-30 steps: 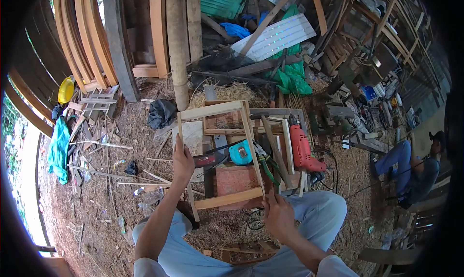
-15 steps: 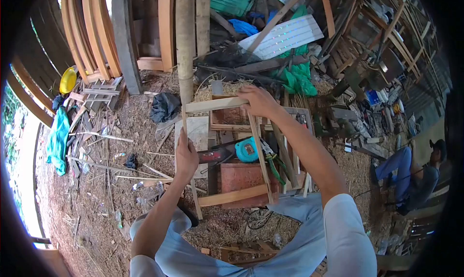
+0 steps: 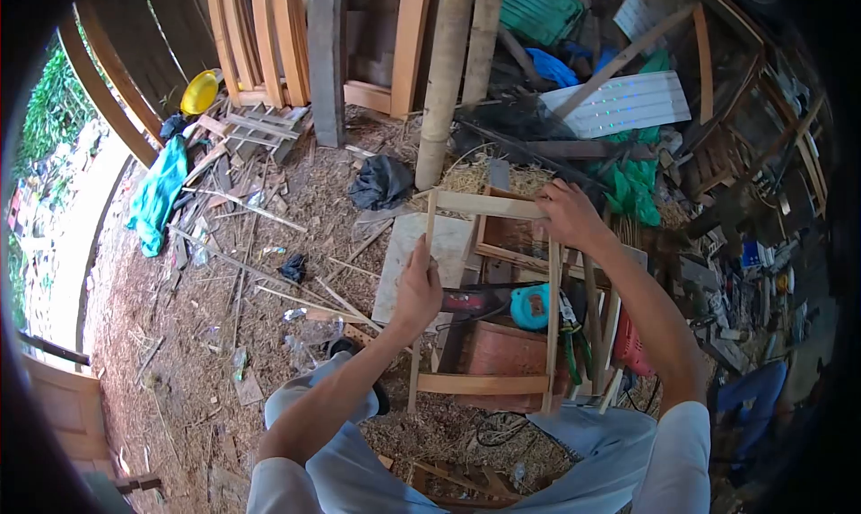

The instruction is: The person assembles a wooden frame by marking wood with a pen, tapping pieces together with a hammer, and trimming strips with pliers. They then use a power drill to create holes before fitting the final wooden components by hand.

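Both hands [image 3: 419, 285] hold wooden frame [image 3: 484, 384] above tape measure [image 3: 529, 306], pliers [image 3: 571, 344].

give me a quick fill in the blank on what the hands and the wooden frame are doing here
1. The left hand grips the ____ side rail of the rectangular wooden frame.
2. The right hand holds the frame's ____ rail.
3. The round tape measure seen through the frame is ____.

Missing words: left; top; turquoise

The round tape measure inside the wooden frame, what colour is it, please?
Teal, the round tape measure shows best in the head view.
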{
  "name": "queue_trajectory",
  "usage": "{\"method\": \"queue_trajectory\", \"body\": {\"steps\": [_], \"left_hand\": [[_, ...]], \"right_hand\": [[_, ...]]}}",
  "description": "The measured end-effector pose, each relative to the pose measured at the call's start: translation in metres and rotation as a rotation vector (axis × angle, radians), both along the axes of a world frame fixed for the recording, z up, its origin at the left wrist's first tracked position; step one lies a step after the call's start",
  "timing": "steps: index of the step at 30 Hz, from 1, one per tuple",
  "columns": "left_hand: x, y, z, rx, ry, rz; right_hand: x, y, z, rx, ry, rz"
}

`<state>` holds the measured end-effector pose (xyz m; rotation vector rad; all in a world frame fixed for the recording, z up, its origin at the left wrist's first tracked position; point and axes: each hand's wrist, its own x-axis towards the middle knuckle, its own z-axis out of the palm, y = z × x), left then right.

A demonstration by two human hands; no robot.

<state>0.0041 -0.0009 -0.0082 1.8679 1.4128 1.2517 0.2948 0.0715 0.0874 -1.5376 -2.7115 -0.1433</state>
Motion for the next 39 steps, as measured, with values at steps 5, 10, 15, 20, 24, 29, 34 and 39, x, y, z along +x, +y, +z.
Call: {"method": "queue_trajectory", "body": {"steps": [5,10,15,20,24,29,34,39], "left_hand": [[0.003,0.005,-0.013,-0.033,-0.058,-0.019],[0.002,0.001,0.004,-0.174,-0.111,-0.052],[0.009,0.005,0.004,-0.076,-0.097,-0.011],[0.008,0.003,0.017,-0.277,-0.078,-0.061],[0.006,0.002,0.023,-0.287,-0.097,-0.075],[0.004,0.004,0.024,-0.3,-0.065,-0.095],[0.005,0.002,0.024,-0.399,-0.049,-0.115],[0.007,0.005,0.006,-0.035,0.006,-0.12]], "right_hand": [[0.0,-0.006,-0.009,0.068,-0.106,-0.088],[0.001,-0.01,-0.002,0.019,-0.05,-0.144],[0.007,-0.009,-0.004,0.044,0.065,-0.073],[0.008,-0.009,-0.01,0.071,0.258,-0.012],[0.01,-0.005,-0.015,0.002,0.363,-0.074],[0.009,-0.006,-0.013,-0.034,0.403,-0.09],[0.009,-0.006,-0.015,-0.034,0.437,-0.082],[0.007,-0.008,-0.022,0.043,0.368,-0.079]]}}
